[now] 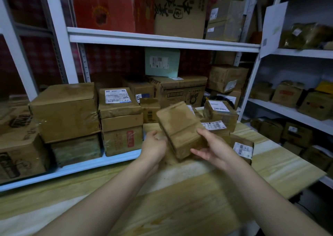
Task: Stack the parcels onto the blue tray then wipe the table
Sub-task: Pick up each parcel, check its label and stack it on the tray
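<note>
Head view. Item: brown taped parcel (pixel 180 127), held tilted above the counter (pixel 180 199). Left hand (pixel 155 144) grips its left edge; right hand (pixel 210 147) has fingers (pixel 199 153) underneath, thumb on top. Handling, judged: stiff cardboard, light, slick tape; hold by opposite sides.

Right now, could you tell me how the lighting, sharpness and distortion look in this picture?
Head view: dim, bluish light; the parcel, left hand and right hand are slightly motion-blurred; the wide lens splays the shelf posts outward; the corners are soft.
</note>
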The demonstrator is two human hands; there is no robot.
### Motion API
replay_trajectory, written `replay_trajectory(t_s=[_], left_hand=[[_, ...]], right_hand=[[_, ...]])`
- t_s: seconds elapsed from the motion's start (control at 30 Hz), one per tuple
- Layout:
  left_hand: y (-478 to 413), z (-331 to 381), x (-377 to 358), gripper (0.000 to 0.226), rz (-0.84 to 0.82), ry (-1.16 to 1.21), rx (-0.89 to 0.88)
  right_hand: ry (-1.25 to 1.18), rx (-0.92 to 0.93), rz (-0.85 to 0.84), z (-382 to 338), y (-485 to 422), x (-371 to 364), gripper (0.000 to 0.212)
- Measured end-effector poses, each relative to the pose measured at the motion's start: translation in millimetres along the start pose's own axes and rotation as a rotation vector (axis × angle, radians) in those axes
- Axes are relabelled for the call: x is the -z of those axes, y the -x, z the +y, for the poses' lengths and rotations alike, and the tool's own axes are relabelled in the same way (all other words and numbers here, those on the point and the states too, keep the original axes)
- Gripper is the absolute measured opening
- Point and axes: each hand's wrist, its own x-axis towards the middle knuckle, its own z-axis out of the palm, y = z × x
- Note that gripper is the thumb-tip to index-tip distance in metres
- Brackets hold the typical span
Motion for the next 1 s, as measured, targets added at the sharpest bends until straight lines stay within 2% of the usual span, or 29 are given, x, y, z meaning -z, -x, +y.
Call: replay_trajectory(t_s=[0.1,0.37,0.5,0.67,0.8,1.0], left_hand=[[0,4,7,0.046,-0.061,0.122,0.042],[2,12,16,0.048,-0.112,0.158,-0.010],[5,14,23,0.044,-0.103,0.210,-0.033],[9,15,25,0.041,-0.119,0.218,-0.058],[13,15,25,0.048,-0.078,0.148,-0.106],[13,14,31,0.031,-0.028,0.106,-0.119]], right_hand=[[-0.157,-0.008,-0.084,1,0,2,0.017],[-0.092,0.016,-0.200,10,-6,2,0.033],[-0.074,0.041,-0.240,10,-5,10,0.053],[-0.006,0.007,-0.224,12,-6,14,0.054],[-0.006,0.005,-0.240,14,-7,15,0.045],[-0.066,0.077,-0.247,17,-10,16,0.039]])
